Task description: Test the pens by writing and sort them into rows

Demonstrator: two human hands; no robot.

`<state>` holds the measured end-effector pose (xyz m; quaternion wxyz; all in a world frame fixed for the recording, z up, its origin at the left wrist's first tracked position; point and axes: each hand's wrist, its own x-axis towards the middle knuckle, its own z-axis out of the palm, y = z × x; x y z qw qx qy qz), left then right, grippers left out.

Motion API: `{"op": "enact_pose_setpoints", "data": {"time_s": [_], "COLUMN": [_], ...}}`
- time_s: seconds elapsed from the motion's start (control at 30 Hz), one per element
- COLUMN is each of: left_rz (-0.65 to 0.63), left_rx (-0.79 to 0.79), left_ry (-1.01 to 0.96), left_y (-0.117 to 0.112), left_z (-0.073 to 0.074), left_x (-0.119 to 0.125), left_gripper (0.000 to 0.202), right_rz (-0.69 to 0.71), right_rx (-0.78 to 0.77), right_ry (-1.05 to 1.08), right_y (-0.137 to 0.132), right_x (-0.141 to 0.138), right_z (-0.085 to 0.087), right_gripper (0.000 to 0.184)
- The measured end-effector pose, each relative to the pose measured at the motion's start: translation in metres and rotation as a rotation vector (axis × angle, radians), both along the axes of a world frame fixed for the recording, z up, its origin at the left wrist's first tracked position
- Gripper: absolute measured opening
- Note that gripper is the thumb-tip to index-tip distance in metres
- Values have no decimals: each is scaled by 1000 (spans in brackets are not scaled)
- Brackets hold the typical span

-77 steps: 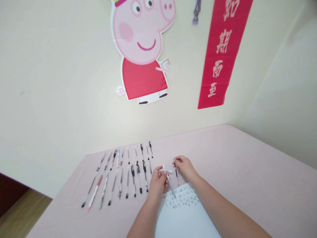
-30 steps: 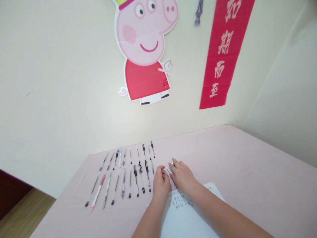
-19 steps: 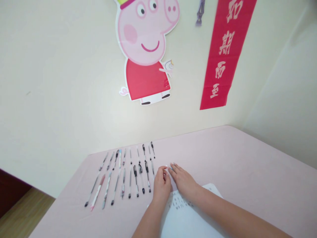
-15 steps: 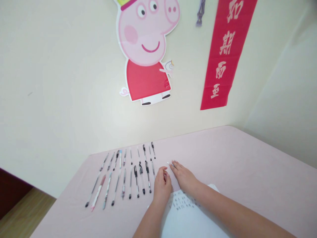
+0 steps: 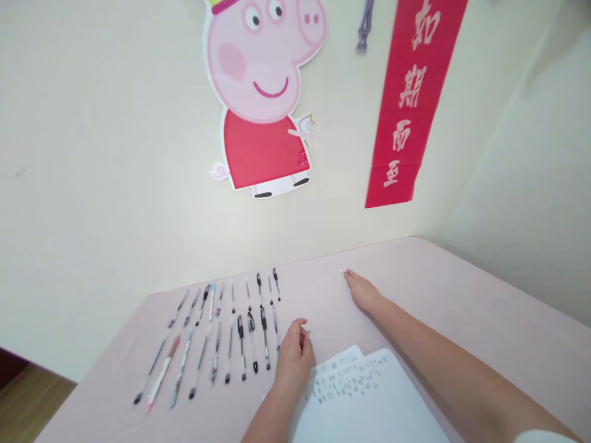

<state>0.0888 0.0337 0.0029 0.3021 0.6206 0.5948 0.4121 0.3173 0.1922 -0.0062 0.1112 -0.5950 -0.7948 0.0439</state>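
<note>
My right hand (image 5: 362,290) reaches over the far part of the table. Its fingers are pressed together on a slim white-tipped object (image 5: 341,271); only the tip shows, and the rest is hidden. Closer to me, my left hand (image 5: 295,354) rests at the left edge of the handwritten papers (image 5: 369,406). Its fingers are curled inward, and what they hold, if anything, is hidden. Left of it lie pens in two rows: the front row has a pink and white pen (image 5: 162,375) and a black-capped pen (image 5: 265,338), and the back row has a blue-topped pen (image 5: 212,301).
The pale pink table (image 5: 462,307) meets the wall at the back. On the wall are a cartoon pig cutout (image 5: 263,147) and a red banner (image 5: 410,104) with white characters. Wooden floor (image 5: 37,400) shows at the lower left.
My right hand has moved away from my left hand, to the right and toward the wall, carrying the white-tipped object. More of the papers' writing now shows. The camera view has shifted slightly.
</note>
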Motion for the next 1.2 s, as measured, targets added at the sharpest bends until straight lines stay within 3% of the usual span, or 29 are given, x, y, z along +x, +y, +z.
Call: {"op": "enact_pose_setpoints", "data": {"time_s": [0.3, 0.67, 0.87, 1.0, 1.2], "left_rz": [-38, -17, -23, -35, -19], "left_rx": [-65, -50, -50, -49, -64], "left_ry": [39, 45, 74, 76, 39], "left_y": [0, -1, -1, -1, -1], "left_z": [-3, -3, -1, -2, 0], "left_x": [-1, -1, -1, -2, 0], "left_gripper": [31, 30, 32, 32, 31], "right_rz": [-134, -196, -240, -250, -329], "right_rx": [-11, -30, -6, 16, 69], "right_ry": [-48, -94, -90, -91, -106], "right_y": [56, 90, 90, 84, 50], "right_x": [60, 85, 79, 78, 93], "right_z": [-2, 4, -3, 2, 16], "right_gripper": [54, 53, 53, 53, 49]}}
